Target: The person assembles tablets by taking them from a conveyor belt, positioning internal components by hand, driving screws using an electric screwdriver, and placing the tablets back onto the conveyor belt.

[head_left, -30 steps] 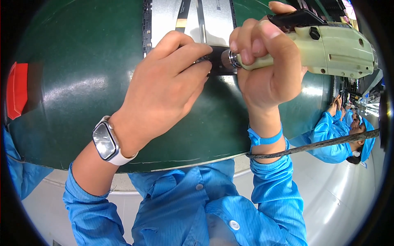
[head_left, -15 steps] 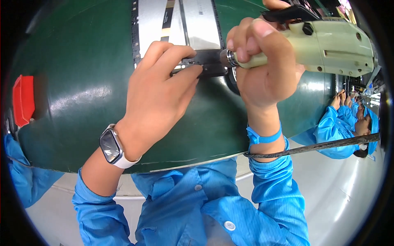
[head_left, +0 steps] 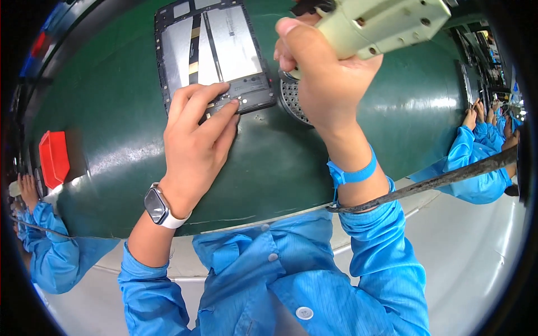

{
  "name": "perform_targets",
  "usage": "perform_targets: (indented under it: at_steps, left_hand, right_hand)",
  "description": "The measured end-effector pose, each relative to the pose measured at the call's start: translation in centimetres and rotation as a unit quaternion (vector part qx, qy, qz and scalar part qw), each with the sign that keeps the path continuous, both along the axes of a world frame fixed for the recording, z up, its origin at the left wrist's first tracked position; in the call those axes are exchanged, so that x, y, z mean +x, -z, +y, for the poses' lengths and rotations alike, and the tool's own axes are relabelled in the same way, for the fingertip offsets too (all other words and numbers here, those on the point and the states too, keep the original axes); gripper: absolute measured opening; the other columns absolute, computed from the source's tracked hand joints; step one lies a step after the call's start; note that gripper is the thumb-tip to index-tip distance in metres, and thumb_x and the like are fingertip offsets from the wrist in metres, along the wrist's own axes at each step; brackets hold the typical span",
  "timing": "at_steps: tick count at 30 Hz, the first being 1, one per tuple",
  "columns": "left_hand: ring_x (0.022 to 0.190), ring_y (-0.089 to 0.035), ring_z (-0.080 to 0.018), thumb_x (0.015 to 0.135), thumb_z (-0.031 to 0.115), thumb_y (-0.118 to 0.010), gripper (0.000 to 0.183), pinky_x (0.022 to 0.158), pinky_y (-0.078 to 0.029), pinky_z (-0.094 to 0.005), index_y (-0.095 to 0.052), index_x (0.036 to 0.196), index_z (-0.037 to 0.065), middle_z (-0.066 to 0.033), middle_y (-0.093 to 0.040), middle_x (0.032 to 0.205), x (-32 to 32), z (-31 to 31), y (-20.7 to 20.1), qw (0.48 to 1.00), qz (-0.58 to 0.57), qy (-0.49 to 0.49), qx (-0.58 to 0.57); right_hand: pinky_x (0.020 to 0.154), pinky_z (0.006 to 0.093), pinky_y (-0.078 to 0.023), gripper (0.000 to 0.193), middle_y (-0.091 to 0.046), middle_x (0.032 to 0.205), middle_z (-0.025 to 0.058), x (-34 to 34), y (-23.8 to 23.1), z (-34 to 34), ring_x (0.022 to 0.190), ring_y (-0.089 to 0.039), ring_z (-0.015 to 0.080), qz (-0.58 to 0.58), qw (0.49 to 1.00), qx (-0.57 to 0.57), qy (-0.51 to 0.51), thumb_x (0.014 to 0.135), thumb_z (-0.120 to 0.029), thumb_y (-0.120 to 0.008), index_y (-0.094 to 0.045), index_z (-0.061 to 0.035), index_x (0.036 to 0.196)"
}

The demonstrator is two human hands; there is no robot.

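Your head-worn fisheye camera looks steeply down from above and behind your left hand and right hand, near enough that both show large, wide enough to include the green bench around them.

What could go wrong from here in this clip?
Three possible risks:
1. The right hand holds the pale green power tool raised near the opened flat device; a slip might knock its uncovered silver panels.
2. The left hand rests over the device's near edge, beside small exposed parts, so uneven pressure could shift the device or disturb them.
3. A dark cord crosses the right forearm and might snag during a reach.
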State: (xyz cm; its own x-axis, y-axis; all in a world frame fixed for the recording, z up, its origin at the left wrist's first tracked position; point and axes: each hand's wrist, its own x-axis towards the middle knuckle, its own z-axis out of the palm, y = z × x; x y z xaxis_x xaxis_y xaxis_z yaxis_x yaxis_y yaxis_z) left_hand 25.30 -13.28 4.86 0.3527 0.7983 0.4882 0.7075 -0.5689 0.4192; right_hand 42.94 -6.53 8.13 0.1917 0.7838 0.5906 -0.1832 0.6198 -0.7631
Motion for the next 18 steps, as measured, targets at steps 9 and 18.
perform_targets:
  at_steps: [9, 18]
  left_hand:
    - [0.103, -0.058, -0.0324, 0.071, 0.004, -0.077, 0.024, 0.086, -0.051, -0.0399, -0.070, 0.094, 0.002, -0.0097, -0.065, 0.112, 2.2, -1.0, -0.4, 0.996, 0.020, -0.082, 0.005]
    - [0.096, -0.060, -0.0296, 0.073, 0.007, -0.079, 0.021, 0.082, -0.051, -0.0384, -0.071, 0.091, 0.003, -0.0077, -0.068, 0.104, -3.7, 0.9, 0.5, 0.987, 0.035, -0.135, 0.081]
  right_hand:
    - [0.054, 0.0215, -0.048, 0.030, -0.065, 0.080, 0.0041, -0.8, -0.4, -0.8, 0.061, -0.061, 0.0099, -0.003, 0.996, -0.048, 0.073, 0.080, 0.003, -0.069, -0.064, 0.0049, 0.109]
    - [0.049, 0.0287, -0.043, 0.011, -0.057, 0.062, 0.0057, 2.4, -1.1, -0.3, 0.049, -0.052, 0.0134, -0.044, 0.998, -0.054, 0.007, 0.079, 0.005, -0.066, -0.063, 0.0061, 0.090]
